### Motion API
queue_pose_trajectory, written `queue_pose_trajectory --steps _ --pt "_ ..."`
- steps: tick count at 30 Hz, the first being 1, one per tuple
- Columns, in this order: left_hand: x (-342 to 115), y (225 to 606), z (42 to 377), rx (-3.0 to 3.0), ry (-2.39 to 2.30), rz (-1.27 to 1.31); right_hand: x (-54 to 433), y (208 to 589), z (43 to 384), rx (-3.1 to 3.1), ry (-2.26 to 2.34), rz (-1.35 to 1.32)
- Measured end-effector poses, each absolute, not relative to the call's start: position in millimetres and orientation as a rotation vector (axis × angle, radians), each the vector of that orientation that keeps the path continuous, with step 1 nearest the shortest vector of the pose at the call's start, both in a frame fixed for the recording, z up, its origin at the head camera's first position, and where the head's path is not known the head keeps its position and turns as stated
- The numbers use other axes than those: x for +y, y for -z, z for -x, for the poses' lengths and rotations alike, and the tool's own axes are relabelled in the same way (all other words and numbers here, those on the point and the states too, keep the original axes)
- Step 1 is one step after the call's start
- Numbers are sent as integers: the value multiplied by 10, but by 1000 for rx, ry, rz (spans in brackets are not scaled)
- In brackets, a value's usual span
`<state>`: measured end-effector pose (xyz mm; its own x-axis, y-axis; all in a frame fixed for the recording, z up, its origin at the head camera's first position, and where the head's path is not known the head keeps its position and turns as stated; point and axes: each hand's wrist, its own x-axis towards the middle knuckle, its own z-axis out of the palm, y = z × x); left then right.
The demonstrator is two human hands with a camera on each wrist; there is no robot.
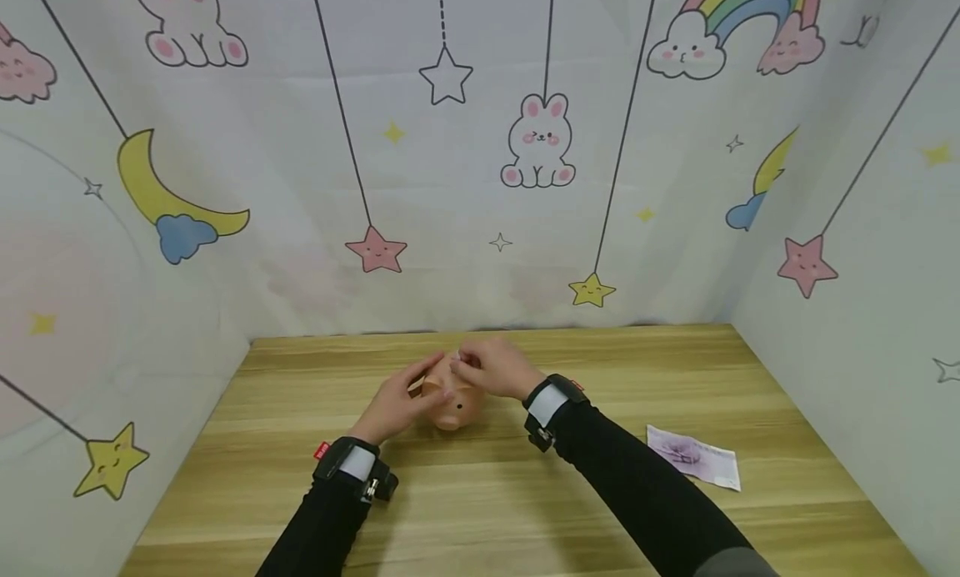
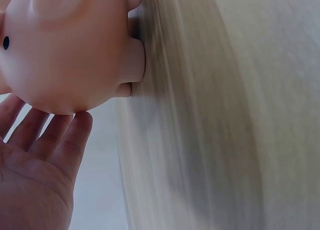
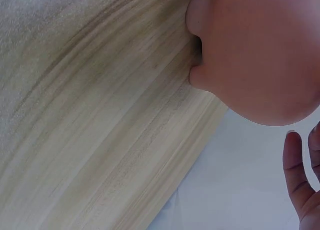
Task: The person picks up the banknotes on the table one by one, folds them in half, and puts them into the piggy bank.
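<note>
A light orange piggy bank [image 1: 457, 408] stands on the wooden table with its snout toward me. My left hand [image 1: 393, 402] steadies its left side, thumb over the head; the left wrist view shows that hand's nearly straight fingers [image 2: 70, 145] touching the bank's round side. On top of the bank, my right hand [image 1: 497, 368] pinches a small pale banknote [image 1: 456, 357], mostly hidden by the fingers. The right wrist view has the bank's rear [image 3: 262, 64] and two fingers [image 3: 294, 162] of that hand beside it.
Another purple-and-white banknote [image 1: 693, 458] lies flat on the table [image 1: 480, 510] at the right, near my right forearm. White cloth walls [image 1: 465, 185] printed with stars, rabbits and moons stand behind the table and on both sides.
</note>
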<state>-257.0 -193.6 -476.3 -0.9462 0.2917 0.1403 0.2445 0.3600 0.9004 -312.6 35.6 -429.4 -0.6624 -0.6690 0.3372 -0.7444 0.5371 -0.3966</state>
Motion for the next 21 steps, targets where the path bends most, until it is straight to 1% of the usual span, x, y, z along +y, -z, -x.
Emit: queue_pose_trajectory --steps 14,21 --pt "-1958 4752 2565 2559 -1672 -476 327 4095 3247 -2705 -942 -1185" --pt "-1960 4759 2566 2548 -1665 -478 299 4166 3300 -2762 -921 -1200"
